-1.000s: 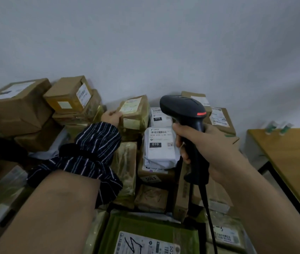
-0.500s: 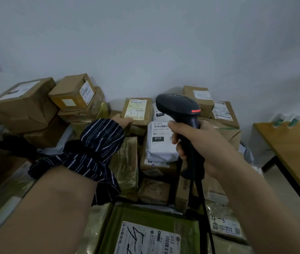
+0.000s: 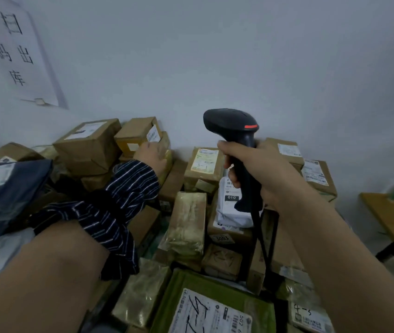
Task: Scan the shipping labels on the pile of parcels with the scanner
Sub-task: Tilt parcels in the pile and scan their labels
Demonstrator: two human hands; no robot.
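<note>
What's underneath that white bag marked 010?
A brown box with a small numbered sticker. The white bag covers most of its top, and the scanner hides the bag's right edge.

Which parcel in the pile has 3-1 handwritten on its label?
The brown box by the wall, just left of the scanner gripped in the right hand. Its yellowish label faces up; the bottom-right parcel has a handwritten mark starting with 4.

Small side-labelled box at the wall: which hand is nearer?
Left. Left hand at the box, just below its label; right hand off to its right, gripping the scanner.
</note>
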